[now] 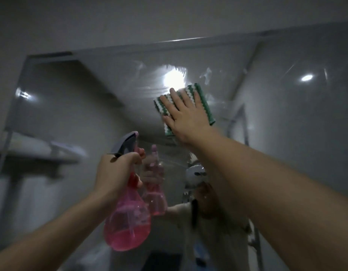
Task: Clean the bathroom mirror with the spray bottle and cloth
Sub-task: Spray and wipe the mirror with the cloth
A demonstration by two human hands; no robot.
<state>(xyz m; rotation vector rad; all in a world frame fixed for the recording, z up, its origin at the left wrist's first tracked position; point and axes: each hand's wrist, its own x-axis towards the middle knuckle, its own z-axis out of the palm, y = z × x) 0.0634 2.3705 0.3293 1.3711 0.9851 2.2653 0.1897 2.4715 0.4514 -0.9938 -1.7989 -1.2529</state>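
Note:
The wide bathroom mirror [277, 114] fills most of the view, with wet smears near its upper middle. My right hand [184, 116] lies flat, fingers spread, pressing a green-and-white striped cloth [202, 98] against the glass just below a bright light reflection. My left hand [115, 173] grips the neck of a pink translucent spray bottle [128, 223] with a grey trigger head, held upright in front of the lower mirror. The bottle holds pink liquid in its bottom part. Its reflection shows beside it.
The mirror's top edge [169, 42] meets a grey wall above. A shelf rack reflection [42, 151] shows at the left. The person's reflection sits low in the middle, partly hidden by my right arm.

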